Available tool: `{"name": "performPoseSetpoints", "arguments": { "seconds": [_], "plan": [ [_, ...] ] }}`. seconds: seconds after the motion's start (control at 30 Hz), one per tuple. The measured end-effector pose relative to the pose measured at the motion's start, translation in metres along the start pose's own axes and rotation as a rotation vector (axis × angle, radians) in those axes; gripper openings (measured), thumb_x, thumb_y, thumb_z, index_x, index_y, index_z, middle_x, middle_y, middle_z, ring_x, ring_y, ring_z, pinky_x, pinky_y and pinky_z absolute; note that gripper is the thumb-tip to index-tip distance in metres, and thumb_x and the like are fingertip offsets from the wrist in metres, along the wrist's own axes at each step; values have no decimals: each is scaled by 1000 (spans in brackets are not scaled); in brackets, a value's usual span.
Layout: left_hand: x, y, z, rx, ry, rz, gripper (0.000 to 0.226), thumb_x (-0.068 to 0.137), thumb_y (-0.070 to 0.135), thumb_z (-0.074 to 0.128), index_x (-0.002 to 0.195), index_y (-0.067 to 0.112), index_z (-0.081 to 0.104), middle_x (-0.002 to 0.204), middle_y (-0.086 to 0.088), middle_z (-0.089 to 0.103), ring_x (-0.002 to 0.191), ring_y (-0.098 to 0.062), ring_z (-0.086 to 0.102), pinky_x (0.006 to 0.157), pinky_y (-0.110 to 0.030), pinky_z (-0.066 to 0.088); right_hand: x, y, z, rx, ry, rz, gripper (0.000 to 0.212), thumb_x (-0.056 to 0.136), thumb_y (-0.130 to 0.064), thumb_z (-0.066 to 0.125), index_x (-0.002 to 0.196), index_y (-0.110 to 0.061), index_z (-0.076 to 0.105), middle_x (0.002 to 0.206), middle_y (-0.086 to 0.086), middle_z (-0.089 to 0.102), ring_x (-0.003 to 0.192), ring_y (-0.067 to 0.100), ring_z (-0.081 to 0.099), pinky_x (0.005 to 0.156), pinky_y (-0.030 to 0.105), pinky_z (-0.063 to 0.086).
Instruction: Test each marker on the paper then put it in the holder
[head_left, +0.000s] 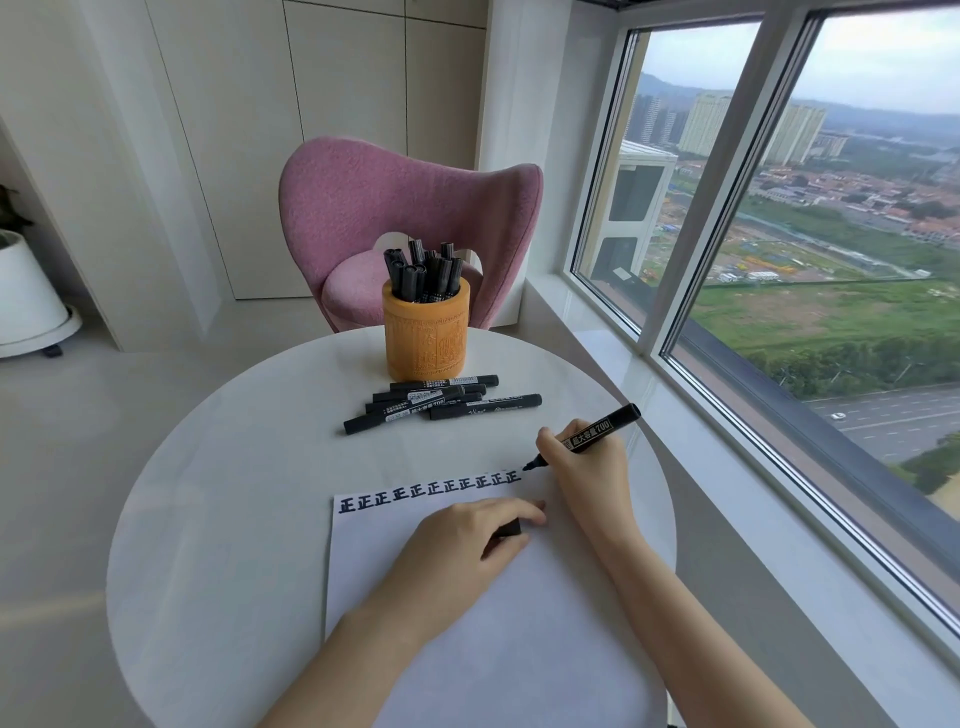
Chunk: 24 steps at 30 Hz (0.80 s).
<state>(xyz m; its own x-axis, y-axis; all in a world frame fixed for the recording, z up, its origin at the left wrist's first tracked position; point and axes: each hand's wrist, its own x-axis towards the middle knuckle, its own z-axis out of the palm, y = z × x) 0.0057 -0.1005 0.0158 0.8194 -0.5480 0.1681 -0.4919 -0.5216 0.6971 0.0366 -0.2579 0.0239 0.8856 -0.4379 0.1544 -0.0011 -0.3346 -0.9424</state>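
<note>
My right hand (587, 467) grips the marker (592, 431), fingers (549, 441) curled round its barrel. The long axis slants: the tip points down-left of the fingers, at the paper (467, 623) by the last written character, and the tail points up-right. My left hand (462, 540) rests on the paper, its fingers holding a dark piece (508, 529) that is mostly hidden. Beyond the fingers, the holder (426, 332) stands upright on the desk (208, 519), packed with capped markers (415, 275). Loose markers (441, 402) lie beside it.

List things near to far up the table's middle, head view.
Left hand gripping black cap → row of inked characters on white paper → pile of black markers → carved orange holder → pink upholstered chair
</note>
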Motion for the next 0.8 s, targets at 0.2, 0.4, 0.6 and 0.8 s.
{"name": "performPoseSetpoints", "arguments": {
  "seconds": [0.2, 0.4, 0.6, 0.8],
  "plan": [
    [0, -1, 1, -8, 1, -6, 23, 92, 23, 54, 110, 35, 63, 114, 28, 63, 100, 6, 57, 87, -12, 43, 0, 1, 1, 11, -9, -3, 26, 82, -11, 61, 63, -9, 44, 62, 8, 48, 49, 8, 33, 44, 15, 28],
    [0, -2, 1, -12, 1, -7, 23, 91, 23, 55, 109, 35, 63, 114, 29, 63, 98, 5, 59, 89, -16, 44, -1, 0, 2, -12, -7, -17, 30, 82, -9, 61, 61, -11, 40, 58, 5, 42, 48, 8, 32, 44, 16, 27],
    [0, -2, 2, -13, 7, -8, 23, 92, 23, 54, 109, 36, 62, 115, 31, 62, 98, 5, 58, 88, -15, 44, 0, 1, 1, -38, 22, -31, 31, 81, -8, 59, 61, -12, 36, 57, 2, 34, 52, 12, 28, 46, 21, 24],
    [0, -1, 1, -15, -1, -7, 22, 92, 24, 53, 110, 35, 62, 117, 31, 61, 99, 4, 58, 88, -16, 44, -1, 2, 1, -37, 33, -28, 32, 81, -7, 58, 61, -13, 34, 57, 0, 32, 54, 13, 27, 47, 23, 23]
  ]
}}
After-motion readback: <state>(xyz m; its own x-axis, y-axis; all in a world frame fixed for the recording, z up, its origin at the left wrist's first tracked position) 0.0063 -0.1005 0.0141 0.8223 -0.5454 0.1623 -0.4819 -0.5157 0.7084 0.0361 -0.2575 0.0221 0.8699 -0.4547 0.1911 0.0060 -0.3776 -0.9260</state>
